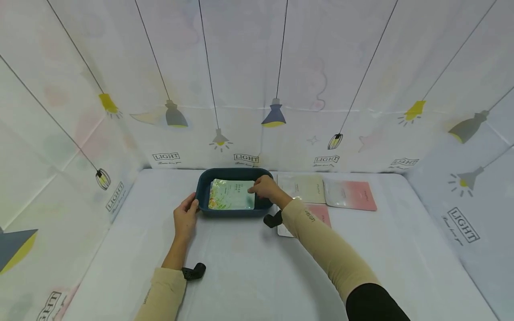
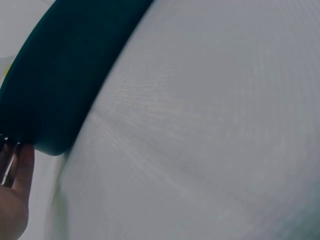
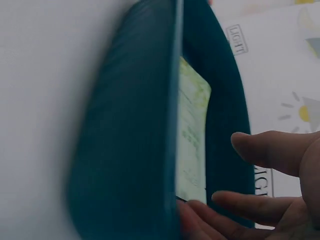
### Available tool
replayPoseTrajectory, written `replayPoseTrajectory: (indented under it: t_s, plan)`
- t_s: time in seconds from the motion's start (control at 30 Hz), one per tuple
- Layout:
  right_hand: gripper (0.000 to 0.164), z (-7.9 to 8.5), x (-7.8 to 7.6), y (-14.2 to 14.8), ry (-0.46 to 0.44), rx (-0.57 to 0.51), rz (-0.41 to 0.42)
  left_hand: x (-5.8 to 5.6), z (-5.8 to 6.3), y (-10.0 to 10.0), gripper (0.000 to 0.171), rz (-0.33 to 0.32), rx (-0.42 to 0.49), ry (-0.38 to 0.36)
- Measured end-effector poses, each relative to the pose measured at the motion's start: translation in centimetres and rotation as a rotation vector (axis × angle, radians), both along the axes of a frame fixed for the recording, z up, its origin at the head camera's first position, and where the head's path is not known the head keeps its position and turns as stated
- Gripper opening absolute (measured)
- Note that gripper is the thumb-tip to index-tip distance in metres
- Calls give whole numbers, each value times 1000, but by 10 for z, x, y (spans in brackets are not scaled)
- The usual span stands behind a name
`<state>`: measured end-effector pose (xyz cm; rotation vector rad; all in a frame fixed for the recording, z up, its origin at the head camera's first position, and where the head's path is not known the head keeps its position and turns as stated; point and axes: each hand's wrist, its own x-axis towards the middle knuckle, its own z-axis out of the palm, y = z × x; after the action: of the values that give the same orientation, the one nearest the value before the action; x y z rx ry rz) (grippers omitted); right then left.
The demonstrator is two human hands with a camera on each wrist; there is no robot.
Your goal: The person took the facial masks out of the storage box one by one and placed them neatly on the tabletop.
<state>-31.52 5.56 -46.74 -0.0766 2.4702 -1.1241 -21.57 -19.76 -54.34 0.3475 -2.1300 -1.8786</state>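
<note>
A dark teal plastic basket (image 1: 230, 213) stands at the back of the table. Inside lies a green flat sachet (image 1: 230, 195) with a floral print, resembling a face mask packet. My left hand (image 1: 185, 218) touches the basket's left end from outside; its extended fingers (image 2: 24, 172) show against the wall in the left wrist view. Over the basket's right side reaches my right hand (image 1: 268, 189), at the sachet's right edge. In the right wrist view its thumb (image 3: 272, 150) stands apart from the fingers, some of which are partly hidden by the basket wall.
To the right of the basket lie a cream sachet (image 1: 303, 187), a pink-and-white sachet (image 1: 353, 195) and another pink sachet (image 1: 320, 214), partly under my right forearm. A white cloth (image 1: 233, 267) covers the table. Lamp-printed fabric (image 1: 241, 89) hangs behind.
</note>
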Motion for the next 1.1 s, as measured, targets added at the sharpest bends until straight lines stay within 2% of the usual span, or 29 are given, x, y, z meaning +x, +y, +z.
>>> replayPoseTrajectory:
  t_s: [0.1, 0.2, 0.33, 0.4, 0.57, 0.7, 0.83, 1.0, 1.1]
  plan:
    - [23, -5, 0, -6, -10, 77, 3, -1, -1, 1, 40, -2, 12, 8]
    - [24, -7, -1, -10, -26, 138, 17, -2, -2, 1, 40, -2, 16, 7]
    - [40, -8, -2, -13, -46, 155, 9, -2, -2, 2, 40, 5, 6, 16]
    - [43, -10, -2, -14, -41, 158, 4, -2, -1, 2, 40, 7, -1, 26]
    - [25, -14, -2, -17, 8, 150, -45, -1, -2, 1, 42, 1, 13, 50]
    - [13, -16, 0, -19, 16, 90, -103, 0, -2, 1, 42, -6, 11, 45]
    - [8, -18, 1, -21, -10, 6, -149, 0, -3, 1, 42, -9, 24, 38]
    - [16, -19, 3, -25, -26, -131, -213, -1, -3, 1, 42, -9, 47, 33]
    - [23, -20, 4, -27, -36, -219, -225, 0, -2, 0, 42, -10, 43, 31]
